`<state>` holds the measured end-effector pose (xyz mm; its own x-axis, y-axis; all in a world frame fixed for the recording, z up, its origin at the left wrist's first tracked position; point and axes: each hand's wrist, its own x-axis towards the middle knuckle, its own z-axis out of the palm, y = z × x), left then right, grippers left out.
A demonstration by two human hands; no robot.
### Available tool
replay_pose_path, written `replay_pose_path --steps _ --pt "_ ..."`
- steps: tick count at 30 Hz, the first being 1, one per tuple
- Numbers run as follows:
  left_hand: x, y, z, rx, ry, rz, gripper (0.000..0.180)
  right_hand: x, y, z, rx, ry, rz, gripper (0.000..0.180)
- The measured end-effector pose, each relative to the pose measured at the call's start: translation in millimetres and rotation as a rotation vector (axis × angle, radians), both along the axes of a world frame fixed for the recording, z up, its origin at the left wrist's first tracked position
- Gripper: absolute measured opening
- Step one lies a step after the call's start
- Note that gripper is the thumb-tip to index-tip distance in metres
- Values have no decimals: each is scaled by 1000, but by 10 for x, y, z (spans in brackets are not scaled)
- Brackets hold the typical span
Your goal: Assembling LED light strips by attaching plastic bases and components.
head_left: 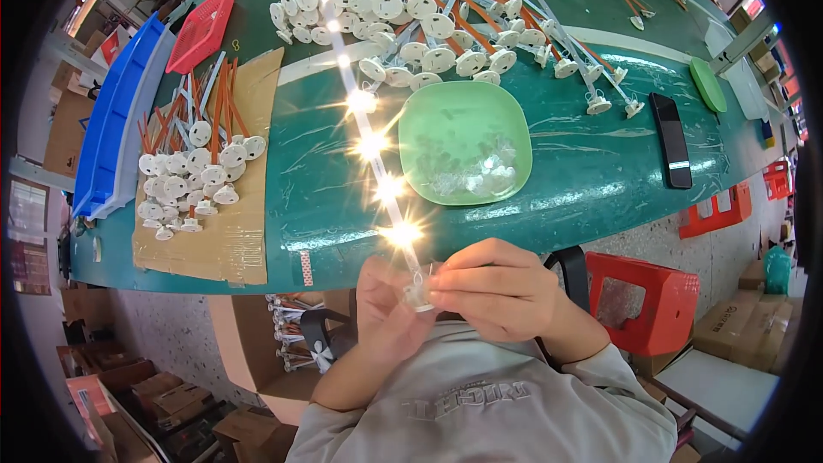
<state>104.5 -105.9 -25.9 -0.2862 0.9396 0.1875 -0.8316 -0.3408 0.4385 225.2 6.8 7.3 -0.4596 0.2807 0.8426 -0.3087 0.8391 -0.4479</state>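
A lit LED strip [381, 173] with several glaring lamps rises from my hands over the green table. At its near end is a small round whitish base [419, 298] with thin wires. My left hand [387, 313] is closed around one side of that base. The fingers of my right hand [497, 285] pinch at the base and wires from the other side; the fingertips partly hide the contact. Just beyond my hands stands a light green bowl [459, 103] holding small clear plastic pieces [489, 173].
Strips with round white bases lie in a large pile [437, 27] at the back and a smaller pile [193, 170] on cardboard [244, 261] at left. A blue bin [116, 116], red basket [202, 30] and black phone [670, 139] flank them. A red stool [677, 304] stands right.
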Motion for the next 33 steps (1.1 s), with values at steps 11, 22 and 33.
replay_pose_path --steps 11,22,33 --pt "-522 111 -5 -116 505 82 32 -118 245 203 149 -236 -41 30" --pt "-696 246 -103 -74 515 201 34 -283 1416 315 -43 -944 -128 25" --pt "-705 256 -115 -63 772 202 37 -618 1422 363 -6 -1227 -188 8"
